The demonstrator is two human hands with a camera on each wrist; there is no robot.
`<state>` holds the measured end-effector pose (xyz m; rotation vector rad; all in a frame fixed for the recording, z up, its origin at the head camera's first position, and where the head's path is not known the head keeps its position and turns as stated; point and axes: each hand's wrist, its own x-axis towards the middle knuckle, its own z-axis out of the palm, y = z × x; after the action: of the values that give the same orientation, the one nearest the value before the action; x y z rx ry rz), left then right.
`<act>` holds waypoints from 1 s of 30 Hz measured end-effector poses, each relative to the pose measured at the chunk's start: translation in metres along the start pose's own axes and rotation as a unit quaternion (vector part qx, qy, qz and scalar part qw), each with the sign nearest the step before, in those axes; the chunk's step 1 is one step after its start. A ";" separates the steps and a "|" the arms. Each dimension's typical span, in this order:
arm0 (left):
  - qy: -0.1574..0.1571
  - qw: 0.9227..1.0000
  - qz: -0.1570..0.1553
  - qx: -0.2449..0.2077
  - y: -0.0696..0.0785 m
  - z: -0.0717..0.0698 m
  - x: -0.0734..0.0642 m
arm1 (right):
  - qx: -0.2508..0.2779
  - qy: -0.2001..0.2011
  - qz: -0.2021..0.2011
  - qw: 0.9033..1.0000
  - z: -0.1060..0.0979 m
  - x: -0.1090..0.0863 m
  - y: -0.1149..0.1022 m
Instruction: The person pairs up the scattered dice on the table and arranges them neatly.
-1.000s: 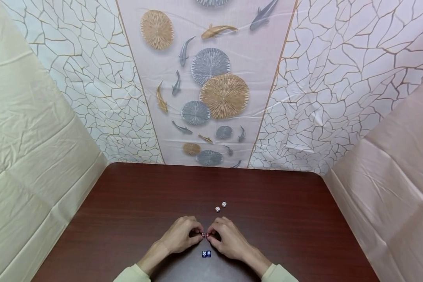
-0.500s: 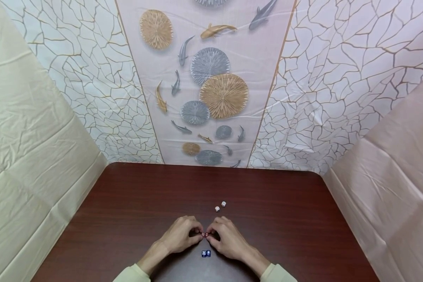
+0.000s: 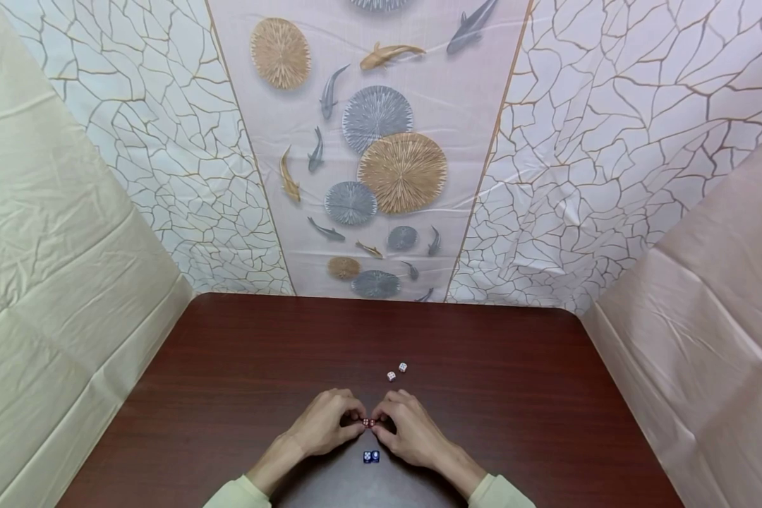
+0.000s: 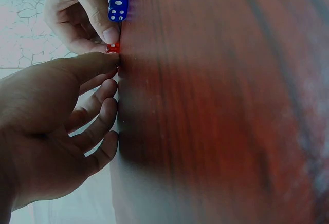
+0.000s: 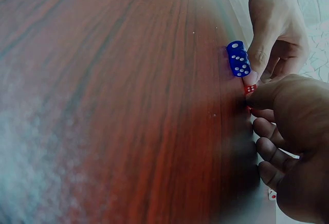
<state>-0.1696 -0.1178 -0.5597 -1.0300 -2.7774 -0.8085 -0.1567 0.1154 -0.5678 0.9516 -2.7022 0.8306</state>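
Two small red dice [image 3: 369, 423] with white pips sit side by side on the dark wood table [image 3: 279, 346]. The left hand [image 3: 326, 422] pinches the left die between thumb and fingers, while the right hand [image 3: 410, 429] pinches the right one the same way. In the left wrist view a red die [image 4: 112, 48] shows between the fingertips of both hands, and the right wrist view shows a red die [image 5: 250, 89] by the thumbs. Nearer the person, two blue dice [image 3: 371, 457] stand next to each other.
Beyond the hands lie two white dice, one nearer [image 3: 391, 377] and one farther right [image 3: 403, 367], set apart diagonally. A patterned cloth [image 3: 368, 212] hangs behind the table's far edge, with pale cloth sides at left [image 3: 57, 296] and right [image 3: 705, 296].
Between one second and half a second ago, the two red dice came closer together, the right one moving slightly left. Both hands keep their hold and have barely moved.
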 end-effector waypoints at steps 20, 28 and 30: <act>0.000 1.000 0.000 -0.007 0.002 -0.001 -0.001 | 0.002 -0.007 0.008 1.000 -0.001 -0.002 -0.001; 0.000 1.000 0.002 -0.003 0.002 -0.001 -0.001 | 0.013 -0.011 0.014 1.000 -0.001 -0.002 -0.001; -0.001 1.000 0.001 -0.004 0.002 -0.001 -0.001 | 0.012 -0.011 0.014 1.000 0.000 -0.002 0.000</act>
<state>-0.1677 -0.1181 -0.5583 -1.0363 -2.7760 -0.8197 -0.1547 0.1166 -0.5680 0.9361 -2.7353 0.8643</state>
